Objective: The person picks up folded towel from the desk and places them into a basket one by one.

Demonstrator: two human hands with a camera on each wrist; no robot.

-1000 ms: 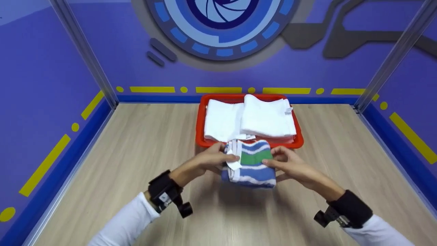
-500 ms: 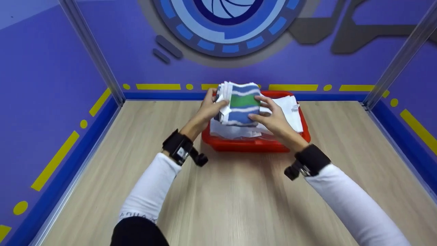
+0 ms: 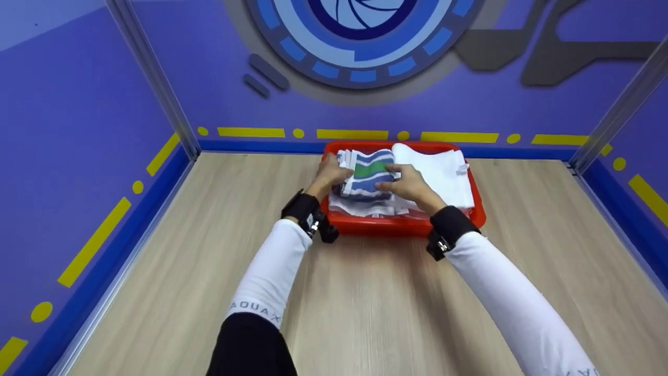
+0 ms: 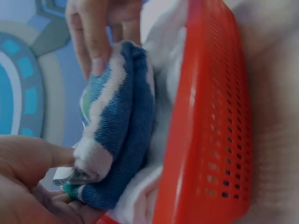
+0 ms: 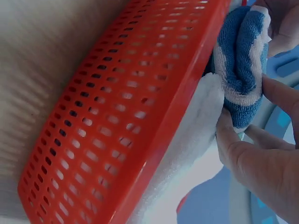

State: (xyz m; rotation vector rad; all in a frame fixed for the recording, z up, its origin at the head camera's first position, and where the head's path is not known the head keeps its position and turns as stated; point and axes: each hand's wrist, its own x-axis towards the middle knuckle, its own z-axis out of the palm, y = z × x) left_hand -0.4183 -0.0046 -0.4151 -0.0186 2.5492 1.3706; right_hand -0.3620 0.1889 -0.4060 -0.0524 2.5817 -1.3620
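Note:
A folded towel (image 3: 371,168) striped in blue, white and green lies over the left white towel (image 3: 360,205) inside the red basket (image 3: 386,225). My left hand (image 3: 330,172) grips its left edge, thumb on top and fingers underneath in the left wrist view, near a small white tag. On the opposite side, my right hand (image 3: 409,183) holds the right edge between thumb and fingers; the right wrist view has this rolled edge (image 5: 243,105) between the digits. Beside it sits another folded white towel (image 3: 436,175).
The perforated basket wall (image 4: 191,140) rises close in front of both wrists. Behind the basket stands a purple panel (image 3: 292,112) with yellow marks, and side panels flank the wooden tabletop (image 3: 355,303). Some pinkish cloth may lie under the white towels.
Both hands have carried the striped towel from in front of the basket, up over it, then down onto the left white towel. The head view has shifted slightly.

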